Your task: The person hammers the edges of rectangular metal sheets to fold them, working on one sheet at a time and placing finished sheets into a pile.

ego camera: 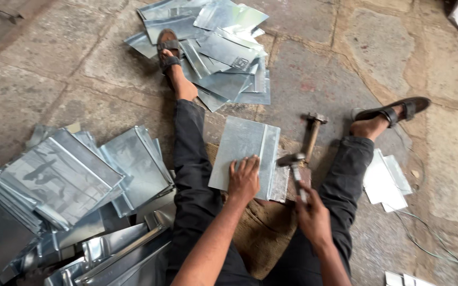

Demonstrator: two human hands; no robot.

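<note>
I sit on a stone floor with my legs spread. My left hand (243, 180) presses flat on a grey metal sheet (242, 143) with a folded seam along its right side. The sheet rests on a block over a piece of brown sacking (263, 233) between my legs. My right hand (312, 214) grips the handle of a hammer (292, 161), whose head sits at the sheet's right edge near the seam.
A second hammer (312, 132) with a wooden handle lies just beyond the sheet. Piles of folded metal sheets lie at the far left foot (218, 47) and at my near left (80, 185). A few flat sheets (385, 180) lie by my right leg.
</note>
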